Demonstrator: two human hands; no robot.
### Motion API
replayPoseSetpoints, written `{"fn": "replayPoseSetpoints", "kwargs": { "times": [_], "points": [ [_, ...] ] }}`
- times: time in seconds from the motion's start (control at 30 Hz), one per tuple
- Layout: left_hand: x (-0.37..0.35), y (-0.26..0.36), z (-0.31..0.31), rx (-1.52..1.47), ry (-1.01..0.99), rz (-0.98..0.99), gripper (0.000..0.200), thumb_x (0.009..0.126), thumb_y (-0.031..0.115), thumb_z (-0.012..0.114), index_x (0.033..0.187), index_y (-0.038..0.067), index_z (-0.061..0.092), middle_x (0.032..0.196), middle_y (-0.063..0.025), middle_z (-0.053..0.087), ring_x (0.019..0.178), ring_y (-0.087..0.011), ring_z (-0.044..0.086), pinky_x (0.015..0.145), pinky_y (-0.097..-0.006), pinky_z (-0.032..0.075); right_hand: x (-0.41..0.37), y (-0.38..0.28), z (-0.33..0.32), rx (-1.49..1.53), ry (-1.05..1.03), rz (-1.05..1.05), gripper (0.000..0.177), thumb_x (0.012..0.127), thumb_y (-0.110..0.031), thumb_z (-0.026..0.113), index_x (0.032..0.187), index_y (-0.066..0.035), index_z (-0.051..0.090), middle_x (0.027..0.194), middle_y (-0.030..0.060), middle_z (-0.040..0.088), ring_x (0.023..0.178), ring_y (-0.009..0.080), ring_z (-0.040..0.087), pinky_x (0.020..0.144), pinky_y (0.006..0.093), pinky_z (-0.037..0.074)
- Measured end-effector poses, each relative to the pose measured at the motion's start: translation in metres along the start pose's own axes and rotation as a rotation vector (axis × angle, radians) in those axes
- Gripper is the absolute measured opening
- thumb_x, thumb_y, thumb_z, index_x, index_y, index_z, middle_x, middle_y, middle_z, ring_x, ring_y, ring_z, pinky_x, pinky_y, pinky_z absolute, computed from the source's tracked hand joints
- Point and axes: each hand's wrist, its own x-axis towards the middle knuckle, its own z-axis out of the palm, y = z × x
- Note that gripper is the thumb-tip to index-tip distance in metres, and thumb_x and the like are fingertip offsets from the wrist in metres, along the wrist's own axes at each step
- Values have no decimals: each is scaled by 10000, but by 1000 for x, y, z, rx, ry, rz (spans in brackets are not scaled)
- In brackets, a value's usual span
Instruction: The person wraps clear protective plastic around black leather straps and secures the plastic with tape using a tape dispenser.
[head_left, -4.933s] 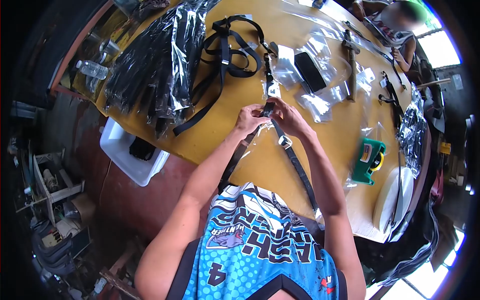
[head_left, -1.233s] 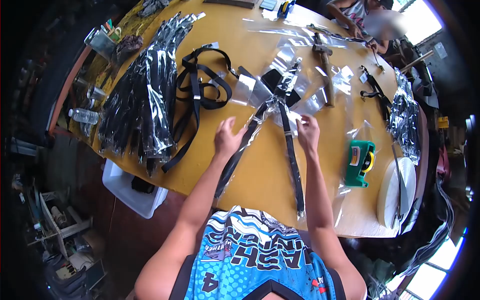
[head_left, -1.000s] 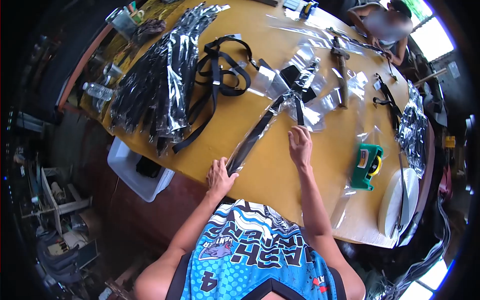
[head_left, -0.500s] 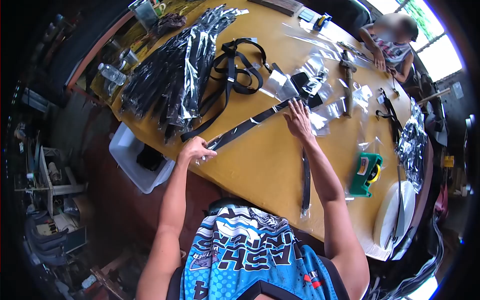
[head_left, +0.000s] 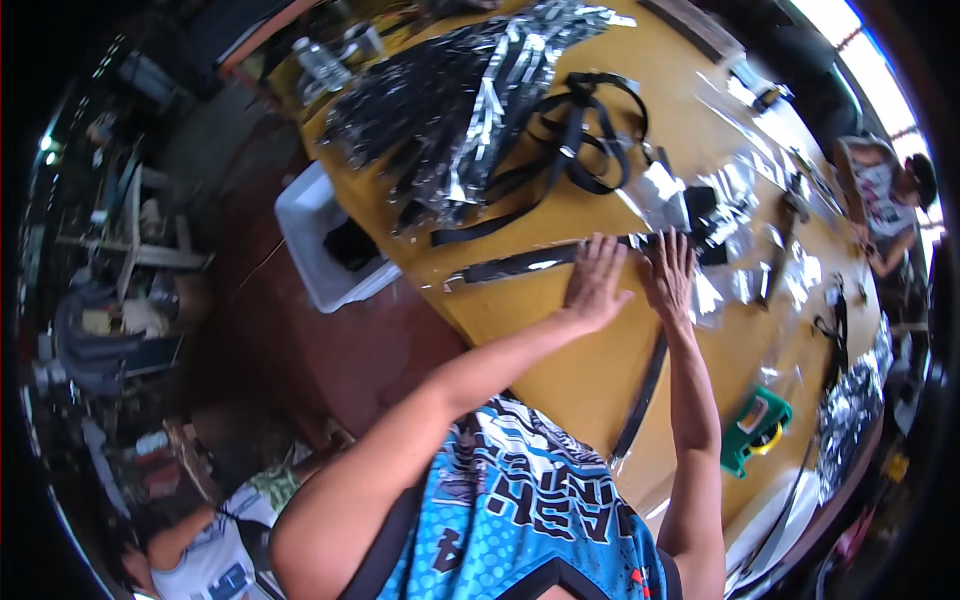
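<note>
My left hand (head_left: 597, 284) lies open with its fingers spread over a black strap in a clear plastic sleeve (head_left: 520, 262). Just to its right, my right hand (head_left: 670, 275) rests flat on the sleeve's right part, fingers extended. The sleeve stretches leftward across the yellow table (head_left: 560, 350). Loose clear wrappers (head_left: 740, 190) and a black piece sit beyond my right hand. Behind my hands is a tangle of black straps (head_left: 572, 140). Another narrow black strap (head_left: 643, 395) runs down toward the table's front edge from near my right wrist.
A large pile of wrapped straps (head_left: 430, 110) covers the back left. A white bin (head_left: 305, 210) stands beside the table. At right are a green tape dispenser (head_left: 743, 430) and a hammer (head_left: 780, 245). One person (head_left: 880, 200) sits across; another (head_left: 215, 550) is at lower left.
My left hand has let go of the sleeve's left end and moved right beside my right hand, now flat. The view has shifted, and a person has appeared at lower left.
</note>
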Motion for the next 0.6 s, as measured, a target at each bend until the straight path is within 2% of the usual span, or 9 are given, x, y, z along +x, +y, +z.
{"fn": "replayPoseSetpoints", "kwargs": {
  "times": [0.03,0.07,0.17,0.33,0.6],
  "points": [
    [3,-5,21,76,-43,-2,815,793,441,589,1386,-4,248,1450,-213,190,1359,-377,109,1094,-507,85,-1,-2,2,5,9,-1,575,909,-393,384,1375,-65,313,1466,142,210,1358,342,151,1087,497,103],
    [5,-7,28,128,-94,-37,832,813,478,541,1402,-1,201,1469,-201,135,1363,-384,71,1096,-508,55,0,-1,4,-1,4,0,585,903,-407,388,1384,-86,303,1472,138,198,1361,341,142,1090,493,98],
    [-2,-30,36,120,-58,-16,825,830,521,489,1405,7,194,1477,-182,121,1364,-380,70,1096,-512,36,0,2,10,-28,6,-14,601,906,-422,375,1400,-96,274,1479,131,184,1366,334,131,1094,485,84],
    [-35,-63,2,186,18,-78,808,849,578,401,1410,32,200,1476,-161,148,1364,-371,75,1099,-506,29,0,0,7,-78,-29,-6,629,907,-467,336,1413,-105,249,1490,112,155,1372,322,115,1104,472,60],
    [-103,-116,-62,279,75,-232,855,844,627,359,1415,20,169,1470,-207,129,1369,-361,79,1098,-495,32,1,-3,5,-104,-103,6,636,916,-472,310,1419,-92,222,1496,111,128,1377,315,94,1105,465,53]
  ]
}}
